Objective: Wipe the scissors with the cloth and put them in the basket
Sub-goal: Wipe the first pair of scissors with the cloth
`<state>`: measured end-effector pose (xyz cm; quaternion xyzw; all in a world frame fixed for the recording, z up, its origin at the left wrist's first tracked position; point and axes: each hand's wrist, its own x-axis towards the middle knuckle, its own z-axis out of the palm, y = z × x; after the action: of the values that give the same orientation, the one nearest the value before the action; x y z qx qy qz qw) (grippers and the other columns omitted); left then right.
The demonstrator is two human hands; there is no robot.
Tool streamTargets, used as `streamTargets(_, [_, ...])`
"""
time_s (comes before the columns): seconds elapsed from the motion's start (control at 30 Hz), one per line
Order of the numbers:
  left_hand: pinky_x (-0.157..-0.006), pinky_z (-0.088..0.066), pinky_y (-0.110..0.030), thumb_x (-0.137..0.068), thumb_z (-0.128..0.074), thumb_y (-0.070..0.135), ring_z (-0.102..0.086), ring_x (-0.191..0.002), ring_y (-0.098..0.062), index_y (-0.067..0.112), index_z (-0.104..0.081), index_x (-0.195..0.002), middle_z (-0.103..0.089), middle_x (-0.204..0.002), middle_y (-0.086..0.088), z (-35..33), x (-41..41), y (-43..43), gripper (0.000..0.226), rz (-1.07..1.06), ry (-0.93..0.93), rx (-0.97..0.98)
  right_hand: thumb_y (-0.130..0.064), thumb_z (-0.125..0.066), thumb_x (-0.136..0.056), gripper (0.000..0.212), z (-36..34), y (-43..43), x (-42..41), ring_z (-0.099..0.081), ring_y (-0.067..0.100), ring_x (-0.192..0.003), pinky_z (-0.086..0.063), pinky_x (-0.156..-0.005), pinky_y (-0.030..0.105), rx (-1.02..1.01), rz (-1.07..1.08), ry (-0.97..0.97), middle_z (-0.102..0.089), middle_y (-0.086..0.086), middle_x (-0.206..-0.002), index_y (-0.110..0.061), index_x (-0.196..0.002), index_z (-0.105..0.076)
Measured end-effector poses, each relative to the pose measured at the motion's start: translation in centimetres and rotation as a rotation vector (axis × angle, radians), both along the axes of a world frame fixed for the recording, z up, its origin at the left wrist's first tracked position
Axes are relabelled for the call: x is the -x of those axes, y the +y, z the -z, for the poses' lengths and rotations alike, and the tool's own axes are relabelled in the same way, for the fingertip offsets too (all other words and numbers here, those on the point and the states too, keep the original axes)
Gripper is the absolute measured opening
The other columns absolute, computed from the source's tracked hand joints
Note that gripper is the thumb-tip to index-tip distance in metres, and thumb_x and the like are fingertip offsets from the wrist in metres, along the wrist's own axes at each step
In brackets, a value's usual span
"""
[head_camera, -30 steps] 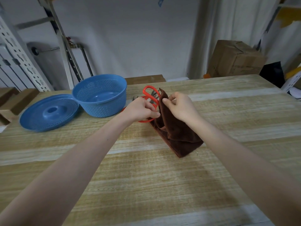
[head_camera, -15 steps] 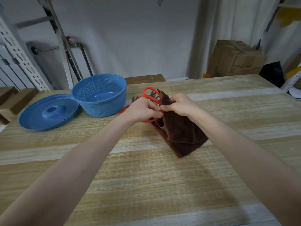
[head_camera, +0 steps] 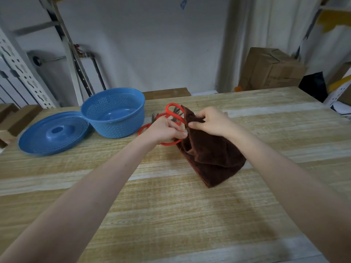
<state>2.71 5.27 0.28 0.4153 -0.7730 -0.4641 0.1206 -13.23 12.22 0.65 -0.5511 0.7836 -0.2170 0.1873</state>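
Above the table (head_camera: 171, 215), left hand (head_camera: 167, 130) gripping red-handled scissors (head_camera: 169, 109), right hand (head_camera: 212, 122) pinching brown cloth (head_camera: 212, 158) beside them

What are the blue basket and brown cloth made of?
The blue basket: likely moulded plastic, smooth with a slight sheen, walls pierced with small holes. The brown cloth: seemingly a soft, matte, plush fabric, perhaps microfibre; it folds and drapes limply.

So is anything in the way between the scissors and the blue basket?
Nothing visible. The left hand holds the red-handled scissors just right of the blue basket, whose top is open; its lid lies beyond it, to the left.
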Motion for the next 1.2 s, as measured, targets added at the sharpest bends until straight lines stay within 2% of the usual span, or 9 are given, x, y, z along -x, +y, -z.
streamTargets(0.07, [-0.058, -0.043, -0.016, -0.082, -0.075, 0.023, -0.047, -0.053, 0.001, 0.017, -0.076, -0.085, -0.057, -0.052, 0.017, 0.0, -0.3, -0.1, 0.007, -0.081, 0.026, -0.062, -0.048, -0.064, -0.087, 0.050, 0.5, 1.1, -0.7, -0.049, 0.019, -0.127, -0.024, -0.114, 0.056, 0.239, 0.087, 0.227, -0.056, -0.005, -0.133, -0.019, -0.127, -0.059])
streamTargets(0.17, [-0.041, -0.028, -0.019, -0.082, -0.075, 0.025, -0.034, -0.036, -0.005, 0.012, -0.074, -0.093, -0.046, -0.045, 0.010, 0.2, -0.7, -0.4, 0.018, -0.181, 0.018, -0.110, -0.048, -0.063, -0.083, 0.036, 1.6, 3.9, -1.9, -0.055, 0.014, -0.095, -0.044, -0.088, 0.036, 0.648, 0.024, 0.257, -0.056, -0.006, -0.103, -0.018, -0.103, -0.061])
streamTargets(0.27, [-0.049, -0.030, -0.024, -0.079, -0.076, 0.029, -0.038, -0.043, -0.008, 0.015, -0.066, -0.092, -0.048, -0.052, 0.006, 0.1, -0.7, -0.8, 0.021, -0.228, 0.003, -0.111, -0.062, -0.069, -0.065, 0.051, 3.3, 5.0, -3.4, -0.049, 0.012, -0.079, -0.036, -0.072, 0.030, 0.540, -0.068, 0.544, -0.051, -0.007, -0.088, -0.018, -0.087, -0.056])
streamTargets(0.43, [-0.051, -0.032, -0.025, -0.079, -0.076, 0.027, -0.039, -0.048, -0.011, 0.016, -0.067, -0.083, -0.049, -0.054, 0.004, -0.5, -0.5, -0.6, 0.015, -0.218, -0.005, -0.099, -0.026, -0.072, -0.071, 0.020, 3.5, 3.7, -3.7, -0.057, 0.024, -0.061, -0.024, -0.051, 0.026, 0.448, -0.004, 0.779, -0.055, 0.004, -0.071, -0.010, -0.074, -0.059])
streamTargets(0.53, [-0.050, -0.032, -0.023, -0.079, -0.077, 0.028, -0.039, -0.047, -0.010, 0.013, -0.067, -0.087, -0.049, -0.054, 0.005, -0.9, -0.8, -0.8, 0.019, -0.210, -0.022, -0.089, -0.023, -0.054, -0.090, 0.014, 1.8, 3.0, -2.7, -0.053, 0.020, -0.066, -0.035, -0.055, 0.028, 0.315, 0.070, 0.525, -0.057, 0.000, -0.075, -0.016, -0.081, -0.062])
streamTargets(0.73, [-0.041, -0.032, -0.017, -0.081, -0.075, 0.025, -0.040, -0.030, 0.000, 0.008, -0.073, -0.105, -0.048, -0.039, 0.013, -1.1, -1.3, -0.7, 0.029, -0.156, -0.054, -0.112, -0.020, -0.048, -0.095, 0.022, -1.8, 1.0, 3.2, -0.061, 0.031, -0.087, -0.049, -0.074, 0.033, 0.422, 0.611, -0.572, -0.056, 0.007, -0.078, -0.014, -0.074, -0.051])
streamTargets(0.93, [-0.059, -0.041, -0.019, -0.082, -0.075, 0.021, -0.048, -0.057, -0.003, 0.017, -0.077, -0.086, -0.059, -0.061, 0.012, -1.2, -1.6, -0.9, 0.006, -0.106, 0.023, -0.002, -0.017, -0.044, -0.099, 0.024, -3.3, -0.2, 3.5, -0.050, 0.012, -0.095, -0.036, -0.081, 0.022, 0.792, 0.601, -0.248, -0.058, 0.003, -0.101, -0.005, -0.113, -0.061])
streamTargets(1.07, [-0.080, -0.042, -0.027, -0.080, -0.076, 0.020, -0.054, -0.074, -0.004, 0.021, -0.077, -0.078, -0.065, -0.072, 0.013, -0.8, -1.3, -0.8, 0.003, -0.028, 0.029, 0.084, -0.016, -0.055, -0.094, 0.016, -2.3, -1.4, -0.6, -0.058, 0.014, -0.088, -0.041, -0.079, 0.025, 0.571, 0.193, -0.114, -0.067, 0.002, -0.093, -0.009, -0.096, -0.070])
streamTargets(1.2, [-0.079, -0.047, -0.026, -0.080, -0.077, 0.025, -0.059, -0.073, -0.004, 0.028, -0.074, -0.067, -0.067, -0.063, 0.018, -0.2, -1.5, -0.8, 0.014, -0.011, 0.033, 0.150, -0.014, -0.056, -0.094, 0.020, -1.7, -1.0, -1.9, -0.061, 0.009, -0.084, -0.046, -0.085, 0.028, 0.315, -0.157, -0.285, -0.067, -0.006, -0.084, -0.023, -0.080, -0.067])
